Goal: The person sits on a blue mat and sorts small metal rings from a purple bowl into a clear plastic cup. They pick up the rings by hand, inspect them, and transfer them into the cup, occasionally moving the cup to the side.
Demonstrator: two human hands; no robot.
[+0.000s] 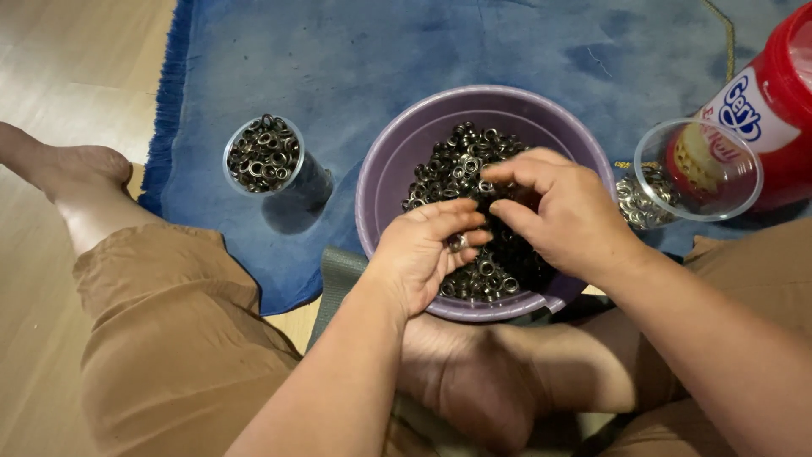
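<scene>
One purple bowl [381, 182], two clear cups [254, 190], one red jar [782, 93].

Blue rug with fringed left edge [381, 59] lies on a pale wooden floor [76, 59]. Clear plastic cup filled with dark metal rings [264, 156] stands upright on the rug, upper left. At right, a clear plastic cup lying on its side [698, 169] holds silver rings; red plastic jar with a label [774, 101] sits just behind it.

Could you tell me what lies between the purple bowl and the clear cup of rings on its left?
Only bare blue rug in the head view, between purple bowl and cup.
</scene>
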